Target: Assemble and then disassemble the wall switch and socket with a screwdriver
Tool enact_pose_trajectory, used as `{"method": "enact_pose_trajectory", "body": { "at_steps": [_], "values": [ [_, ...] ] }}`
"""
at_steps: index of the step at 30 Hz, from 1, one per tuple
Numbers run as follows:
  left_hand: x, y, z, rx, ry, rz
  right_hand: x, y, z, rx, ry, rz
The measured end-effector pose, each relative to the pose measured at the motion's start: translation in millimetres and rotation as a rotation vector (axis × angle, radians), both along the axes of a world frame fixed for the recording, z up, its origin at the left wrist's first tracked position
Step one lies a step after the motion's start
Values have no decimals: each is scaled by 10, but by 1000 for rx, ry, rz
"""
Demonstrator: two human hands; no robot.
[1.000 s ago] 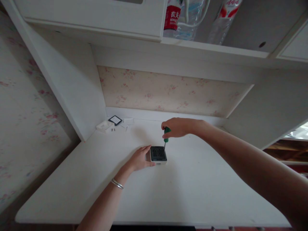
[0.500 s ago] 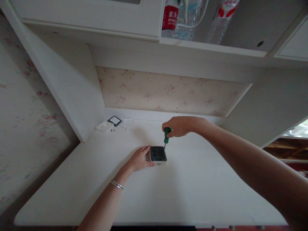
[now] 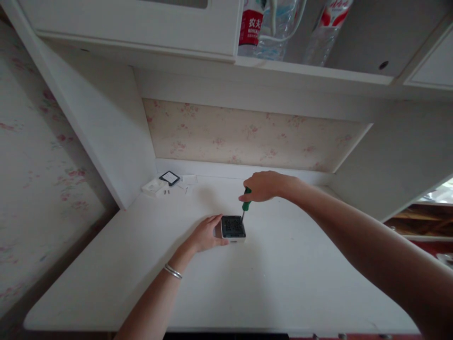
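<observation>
A small square box (image 3: 233, 227) with white sides and a dark, patterned top face lies flat on the white desk. My left hand (image 3: 205, 234) grips it from the left, thumb at the near corner and fingers at the far corner. Wrapped round the green handle of a screwdriver (image 3: 247, 206) is my right hand (image 3: 261, 186), just above and to the right of the box. The screwdriver stands nearly upright, slightly tilted, its metal tip at the right edge of the dark face. What the tip touches is too small to make out.
At the desk's back left lie a white open case (image 3: 155, 187), a dark-framed square plate (image 3: 169, 178), white slips (image 3: 189, 179) and two small screws (image 3: 166, 192). A shelf above holds plastic bottles (image 3: 251, 23). White side panels (image 3: 88, 108) flank the desk (image 3: 300, 283).
My right hand's fingers have shifted round the screwdriver handle, the thumb now reaching further left. The box and my left hand keep their places; the view has moved very slightly.
</observation>
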State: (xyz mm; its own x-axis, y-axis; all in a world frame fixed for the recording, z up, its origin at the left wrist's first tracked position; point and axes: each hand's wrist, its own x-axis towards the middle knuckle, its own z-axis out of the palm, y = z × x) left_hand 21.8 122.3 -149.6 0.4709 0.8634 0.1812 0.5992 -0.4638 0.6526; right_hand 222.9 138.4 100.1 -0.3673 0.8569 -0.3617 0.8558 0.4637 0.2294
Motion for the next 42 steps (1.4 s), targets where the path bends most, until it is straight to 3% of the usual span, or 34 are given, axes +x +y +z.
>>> {"method": "enact_pose_trajectory", "body": {
  "at_steps": [3,5,9,16,22,28,36,42],
  "values": [
    [-7,-2,5,-5,2,2,40,2,-11,-95,125,103],
    [-9,-1,3,-4,-5,0,52,-4,-13,-80,127,152],
    [-2,5,-6,4,-20,2,19,-20,-10,68,-6,72],
    [0,2,-6,-1,-7,4,45,-33,-7,70,22,135],
    [-8,11,-34,-3,-14,3,46,-7,-62,176,-46,45],
    [-15,10,-31,-8,-12,4,129,-13,-64,52,63,119],
    [-4,1,-1,-2,-18,7,58,-48,-47,137,-29,58],
    [-7,4,-7,1,1,-4,86,-45,-64,106,41,163]
  ]
}}
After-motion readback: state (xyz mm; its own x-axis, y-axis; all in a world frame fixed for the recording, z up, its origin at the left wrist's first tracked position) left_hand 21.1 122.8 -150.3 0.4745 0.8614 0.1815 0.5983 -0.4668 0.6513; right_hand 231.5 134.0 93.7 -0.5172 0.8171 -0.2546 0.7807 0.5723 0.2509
